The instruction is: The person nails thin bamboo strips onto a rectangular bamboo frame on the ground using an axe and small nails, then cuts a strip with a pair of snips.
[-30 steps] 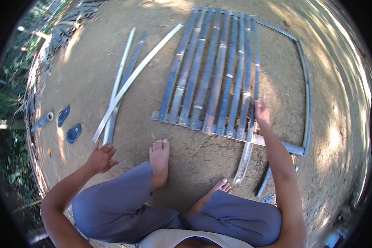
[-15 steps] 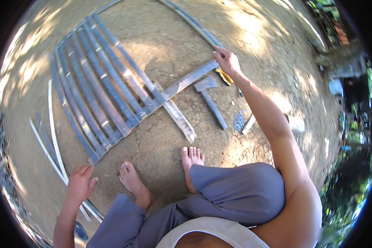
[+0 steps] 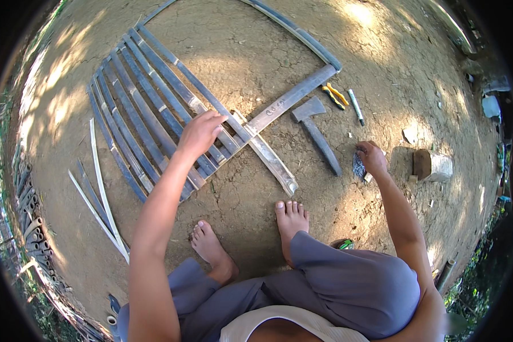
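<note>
A frame of dark bamboo slats [image 3: 145, 105] lies on the ground before me, joined to a long flat bar [image 3: 293, 98] that runs to the far right. My left hand [image 3: 198, 135] rests over the slats near their right end, fingers stretched out by the crossing joint. Under it, part of a slat is hidden. A pale split bamboo piece [image 3: 272, 164] sticks out toward my foot. My right hand [image 3: 373, 158] is down at a small pile of grey nails [image 3: 358, 169], its fingers drawn together; what they pinch is hidden.
An axe [image 3: 320, 147] lies between bar and nails. Beyond it are yellow-and-black pliers [image 3: 335, 96] and a white marker [image 3: 355, 107]. A wooden block [image 3: 433, 165] stands at right. Thin pale strips [image 3: 100, 171] lie at left, past which several bamboo tubes [image 3: 34, 231] are stacked.
My right hand has left the far end of the bar and come back to the nails. My left hand has moved up and right onto the slats. The view has shifted.
</note>
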A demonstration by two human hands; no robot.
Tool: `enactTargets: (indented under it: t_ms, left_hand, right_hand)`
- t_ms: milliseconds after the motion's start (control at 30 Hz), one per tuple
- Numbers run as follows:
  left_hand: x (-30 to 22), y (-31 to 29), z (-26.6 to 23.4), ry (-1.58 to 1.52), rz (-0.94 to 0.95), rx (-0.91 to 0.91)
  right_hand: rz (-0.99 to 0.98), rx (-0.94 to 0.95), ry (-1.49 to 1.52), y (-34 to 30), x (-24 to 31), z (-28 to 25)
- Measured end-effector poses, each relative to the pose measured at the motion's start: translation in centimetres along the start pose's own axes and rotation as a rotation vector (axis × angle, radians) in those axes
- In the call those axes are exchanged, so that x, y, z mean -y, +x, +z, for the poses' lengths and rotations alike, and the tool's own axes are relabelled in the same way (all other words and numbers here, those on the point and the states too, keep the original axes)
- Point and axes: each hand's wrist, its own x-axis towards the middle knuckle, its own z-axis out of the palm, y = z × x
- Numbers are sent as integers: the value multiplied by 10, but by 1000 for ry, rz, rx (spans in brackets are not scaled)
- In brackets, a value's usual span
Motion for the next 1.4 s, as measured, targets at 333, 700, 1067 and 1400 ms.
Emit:
enactTargets:
  t_ms: [333,700,1067,1400]
  left_hand:
    - [-1,39,23,-85,140,67]
    - [-36,-3,49,-558,-197,-205]
    - [-137,0,80,-731,-191,-81]
    - [-190,14,108,-1619,-294,-260]
  right_hand:
    - [-229,18,-287,25,-5,-4]
    - [-273,33,-127,44,-13,-15]
    - [-234,-203,49,51,-19,-11]
    - [-46,463,1138,27,185,0]
